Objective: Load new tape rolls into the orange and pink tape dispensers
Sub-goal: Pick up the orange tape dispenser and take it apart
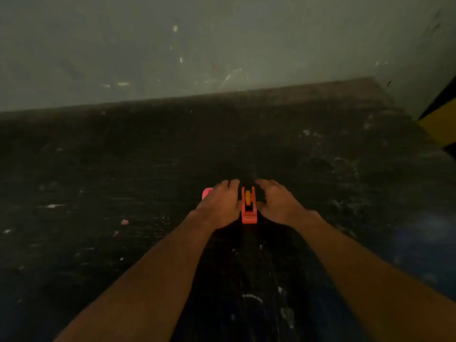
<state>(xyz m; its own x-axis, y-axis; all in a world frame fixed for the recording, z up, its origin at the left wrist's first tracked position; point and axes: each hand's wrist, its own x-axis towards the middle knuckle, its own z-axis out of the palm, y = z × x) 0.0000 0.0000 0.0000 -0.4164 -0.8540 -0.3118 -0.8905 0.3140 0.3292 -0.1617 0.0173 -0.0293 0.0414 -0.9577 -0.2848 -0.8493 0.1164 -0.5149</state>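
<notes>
Small orange plastic tape dispenser (pixel 249 208) with yellowish roll inside, on dark speckled worktop (pixel 123 169), left hand (pixel 219 204) and right hand (pixel 277 202) curled loosely beside it, grip unclear, pink plastic dispenser (pixel 206 193) half hidden behind left hand

Both bare forearms reach forward and converge. The left hand (pixel 219 203) and right hand (pixel 276 201) lie palm-down, side by side, fingers curled, slightly apart.

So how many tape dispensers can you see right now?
2. The orange dispenser sits between both hands; the pink dispenser peeks out behind the left hand, mostly hidden. Others may be out of view.
</notes>
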